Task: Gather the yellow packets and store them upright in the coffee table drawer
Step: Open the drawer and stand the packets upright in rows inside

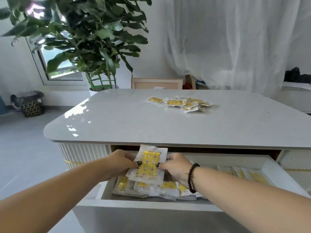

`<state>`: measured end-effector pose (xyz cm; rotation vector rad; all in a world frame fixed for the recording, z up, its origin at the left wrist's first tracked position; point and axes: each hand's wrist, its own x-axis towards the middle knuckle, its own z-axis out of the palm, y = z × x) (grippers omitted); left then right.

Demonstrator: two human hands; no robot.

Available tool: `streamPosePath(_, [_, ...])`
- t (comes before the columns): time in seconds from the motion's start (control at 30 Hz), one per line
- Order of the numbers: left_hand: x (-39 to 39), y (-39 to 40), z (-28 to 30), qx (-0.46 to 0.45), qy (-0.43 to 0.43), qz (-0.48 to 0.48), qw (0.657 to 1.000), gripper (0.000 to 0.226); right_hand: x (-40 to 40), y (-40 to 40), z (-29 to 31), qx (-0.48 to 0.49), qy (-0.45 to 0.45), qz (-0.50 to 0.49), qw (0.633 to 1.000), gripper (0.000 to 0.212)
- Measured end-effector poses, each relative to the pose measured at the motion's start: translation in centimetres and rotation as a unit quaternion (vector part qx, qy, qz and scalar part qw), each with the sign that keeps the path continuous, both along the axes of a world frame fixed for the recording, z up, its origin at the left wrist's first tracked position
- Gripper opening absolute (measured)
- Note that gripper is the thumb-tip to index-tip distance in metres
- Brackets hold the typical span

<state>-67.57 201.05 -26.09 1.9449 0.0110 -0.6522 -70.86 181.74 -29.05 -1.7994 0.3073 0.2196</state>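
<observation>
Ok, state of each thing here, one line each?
Drawer: open, packets inside.
Held packets: stack gripped over the drawer.
Left hand: gripping the stack.
Right hand: gripping the stack.
Table packets: loose pile, lying flat.

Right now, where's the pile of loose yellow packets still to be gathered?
In the head view, the loose pile lies on the coffee table top, far right of centre, well beyond the open drawer and both hands.
</observation>
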Motion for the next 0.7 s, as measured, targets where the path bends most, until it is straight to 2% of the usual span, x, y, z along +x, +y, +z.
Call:
streamPosePath(0.07, [0.3,0.8,-0.6,0.057,-0.002,-0.002,0.998,0.018,0.8,1.2,-0.9,-0.005,0.039,0.012,0.999,0.025])
streamPosePath(0.2, [0.7,1.3,-1.9,0.144,-0.033,0.014,0.989,0.015,2.4,3.5,-2.5,-0.064,0.092,0.035,0.993,0.019])
streamPosePath(0.33, [0.8,1.2,-3.3,0.214,-0.055,0.007,0.975,0.017,4.1,5.1,-4.0,-0.122,0.123,0.032,0.984,0.034])
streamPosePath(0.43, [2.0,1.4,-4.8,0.259,-0.058,-0.014,0.964,0.014,5.4,6.0,-3.9,-0.148,0.149,0.024,0.977,0.013])
streamPosePath(0.47, [2.3,1.4,-5.2,0.266,-0.058,-0.017,0.962,0.016,5.8,6.2,-4.0,-0.157,0.156,0.010,0.975,0.021])
streamPosePath(0.53, [2.6,1.1,-5.5,0.292,-0.074,-0.041,0.953,0.007,6.8,6.6,-4.3,-0.191,0.147,0.019,0.970,0.034])
streamPosePath(0.7, [2.3,-0.3,-5.9,0.358,-0.095,-0.144,0.918,0.021,7.6,7.3,-5.4,-0.224,0.118,0.026,0.967,0.036])
